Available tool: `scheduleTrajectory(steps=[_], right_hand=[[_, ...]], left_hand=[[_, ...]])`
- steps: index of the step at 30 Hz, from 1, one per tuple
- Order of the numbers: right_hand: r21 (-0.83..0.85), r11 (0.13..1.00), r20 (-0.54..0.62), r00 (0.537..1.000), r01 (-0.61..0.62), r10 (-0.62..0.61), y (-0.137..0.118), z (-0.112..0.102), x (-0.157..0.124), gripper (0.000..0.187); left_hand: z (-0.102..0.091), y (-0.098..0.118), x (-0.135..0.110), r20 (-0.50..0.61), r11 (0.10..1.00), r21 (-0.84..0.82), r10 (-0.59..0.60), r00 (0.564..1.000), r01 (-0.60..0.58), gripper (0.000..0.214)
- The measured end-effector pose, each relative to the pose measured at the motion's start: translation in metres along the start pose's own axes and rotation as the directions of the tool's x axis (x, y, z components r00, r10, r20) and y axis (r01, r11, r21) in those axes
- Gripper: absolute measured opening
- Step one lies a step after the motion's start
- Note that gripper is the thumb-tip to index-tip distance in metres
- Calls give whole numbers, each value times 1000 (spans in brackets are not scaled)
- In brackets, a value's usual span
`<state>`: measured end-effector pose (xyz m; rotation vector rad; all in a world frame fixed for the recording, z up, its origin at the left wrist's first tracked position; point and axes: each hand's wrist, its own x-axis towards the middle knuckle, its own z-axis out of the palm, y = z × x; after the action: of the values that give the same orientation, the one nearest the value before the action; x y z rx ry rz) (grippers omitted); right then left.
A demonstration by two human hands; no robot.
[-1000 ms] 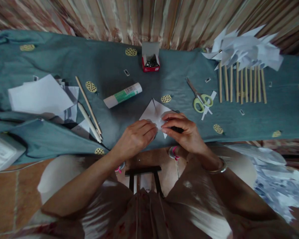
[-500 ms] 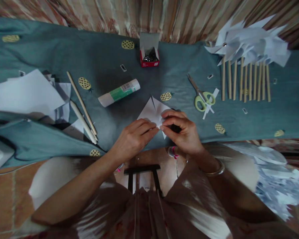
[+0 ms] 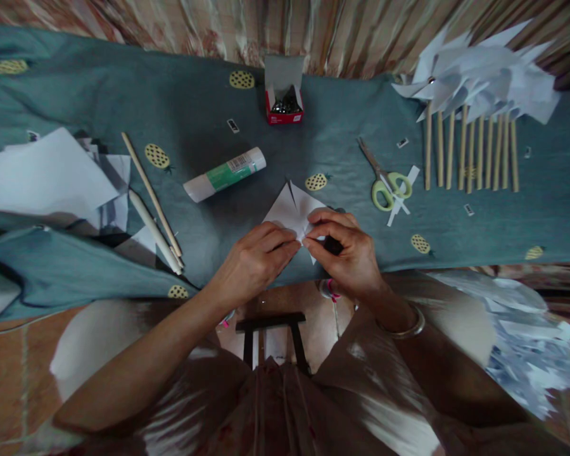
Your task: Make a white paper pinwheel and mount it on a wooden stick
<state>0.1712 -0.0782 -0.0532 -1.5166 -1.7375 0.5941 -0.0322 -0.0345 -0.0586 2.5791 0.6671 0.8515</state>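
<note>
A small white cut paper square [image 3: 289,210] lies on the teal cloth [image 3: 123,101] near the table's front edge. My left hand [image 3: 251,263] presses down on its near left part, fingers bent and close together. My right hand [image 3: 349,250] pinches the paper's middle with thumb and forefinger, right beside the left fingertips. A green and white glue stick [image 3: 224,174] lies a little behind and to the left. Green-handled scissors [image 3: 384,180] rest to the right of the paper.
A red box of pins [image 3: 284,101] stands open at the back. Finished white paper pinwheels on several wooden sticks [image 3: 470,145] lie at the back right. Loose paper sheets [image 3: 47,177] and two sticks [image 3: 154,202] lie left. Paper scraps [image 3: 527,342] are piled low right.
Both hands stay on the paper; the right fingers have tightened their pinch slightly. The view has shifted a little, so everything on the table sits somewhat higher and leftward.
</note>
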Motion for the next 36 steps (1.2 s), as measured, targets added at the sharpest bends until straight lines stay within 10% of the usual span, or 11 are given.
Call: scheduleTrajectory(steps=[36], right_hand=[[-40, 997, -40, 997, 61, -63, 1, 0, -3, 9]], left_hand=[[1, -2, 1, 39, 999, -6, -33, 999, 33, 18]])
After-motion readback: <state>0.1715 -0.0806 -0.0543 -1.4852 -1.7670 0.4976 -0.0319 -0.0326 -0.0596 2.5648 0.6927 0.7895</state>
